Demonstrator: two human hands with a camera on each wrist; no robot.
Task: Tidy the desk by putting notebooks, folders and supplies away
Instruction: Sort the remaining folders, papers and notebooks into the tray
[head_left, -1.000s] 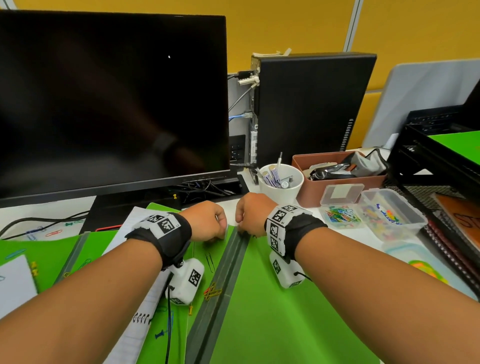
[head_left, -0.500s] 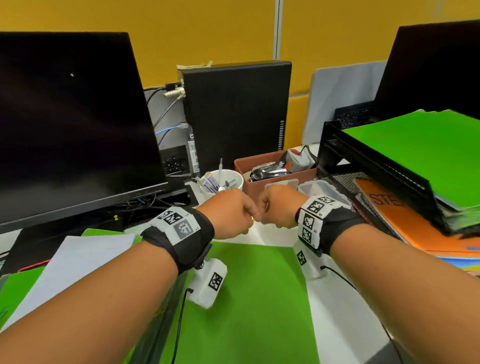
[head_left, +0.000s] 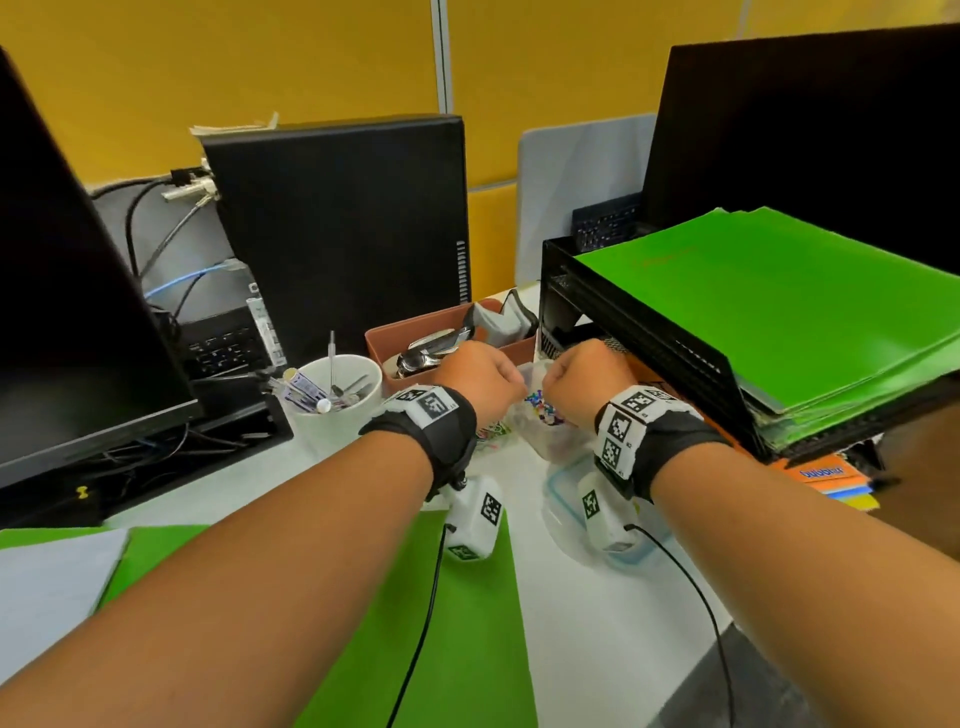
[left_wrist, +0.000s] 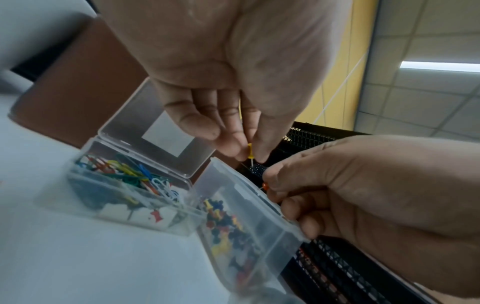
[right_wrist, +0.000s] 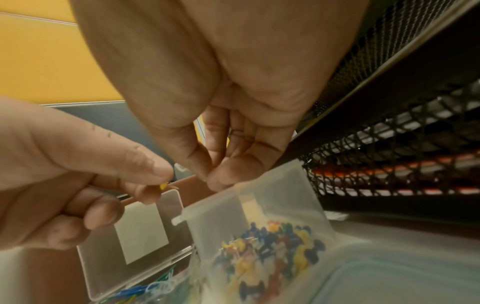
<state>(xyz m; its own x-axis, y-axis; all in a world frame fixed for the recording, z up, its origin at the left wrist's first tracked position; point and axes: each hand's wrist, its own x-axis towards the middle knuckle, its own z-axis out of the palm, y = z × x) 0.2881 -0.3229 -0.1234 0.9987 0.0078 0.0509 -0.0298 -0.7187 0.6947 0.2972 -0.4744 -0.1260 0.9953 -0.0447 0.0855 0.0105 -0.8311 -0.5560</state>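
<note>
My left hand (head_left: 483, 376) and right hand (head_left: 582, 376) hover side by side over an open clear box of coloured pushpins (head_left: 540, 415). In the left wrist view, the left hand (left_wrist: 249, 158) pinches a yellow pushpin (left_wrist: 249, 152) between thumb and fingertips. Right beside it the right hand (left_wrist: 270, 189) pinches a red pushpin (left_wrist: 265, 186) above the pushpin box (left_wrist: 233, 226). The right wrist view shows the right hand (right_wrist: 210, 179) with its fingertips pressed together over the pushpin box (right_wrist: 272, 246). A green folder (head_left: 457, 623) lies on the desk under my forearms.
An open clear box of paper clips (left_wrist: 124, 185) sits left of the pushpin box. Behind are a brown box (head_left: 447, 327) and a white cup of pens (head_left: 337, 400). A black mesh tray (head_left: 649, 343) stacked with green folders stands at the right, and a monitor (head_left: 78, 312) at the left.
Both hands lifted off the green folder on the desk and moved up and to the right, to above the pushpin box. The view turned right with them.
</note>
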